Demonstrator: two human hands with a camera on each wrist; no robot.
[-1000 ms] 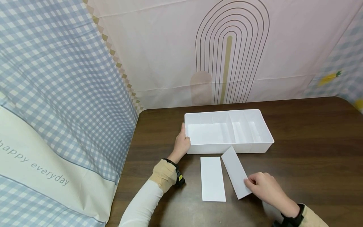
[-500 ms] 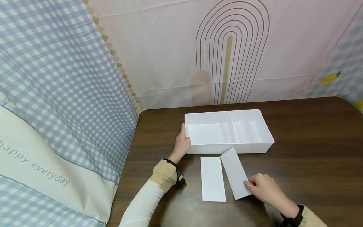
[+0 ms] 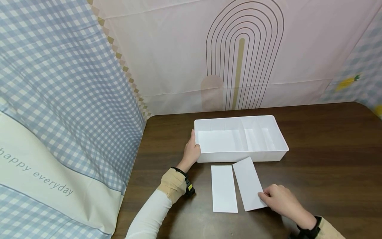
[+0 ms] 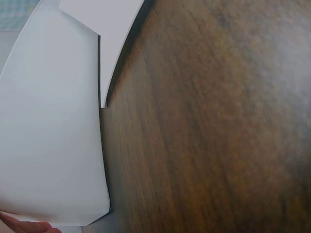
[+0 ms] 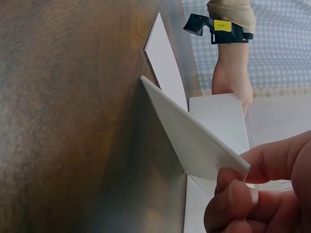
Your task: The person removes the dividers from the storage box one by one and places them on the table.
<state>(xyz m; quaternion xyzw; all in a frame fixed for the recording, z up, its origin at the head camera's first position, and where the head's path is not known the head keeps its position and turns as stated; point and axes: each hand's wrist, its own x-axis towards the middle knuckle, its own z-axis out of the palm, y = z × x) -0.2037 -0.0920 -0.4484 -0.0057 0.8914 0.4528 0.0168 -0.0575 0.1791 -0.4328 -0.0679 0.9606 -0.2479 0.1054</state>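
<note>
A white divided storage box (image 3: 221, 141) sits near the back of the table. Against its left end rests my left hand (image 3: 191, 151), with a finger lying along the outside of the end wall. In front of the box, a white rectangular panel (image 3: 224, 189) lies flat. Beside it to the right, my right hand (image 3: 280, 197) pinches a second white panel (image 3: 249, 184) by its near right corner. The right wrist view shows this held panel (image 5: 194, 131) tilted, with thumb and fingers at its corner. Only a few fingertips (image 4: 31, 226) of my left hand appear in the left wrist view.
Thin upright walls split the box's right part into narrower compartments. Brown wooden table (image 3: 322, 159) extends to the right of the box. A checked cloth (image 3: 74, 99) hangs on the left and a pale printed curtain (image 3: 167, 59) behind the table.
The held panel has turned its flat face more upward, its far end shifting slightly right and nearer. My right hand has moved slightly right and nearer. The left hand and box stay still.
</note>
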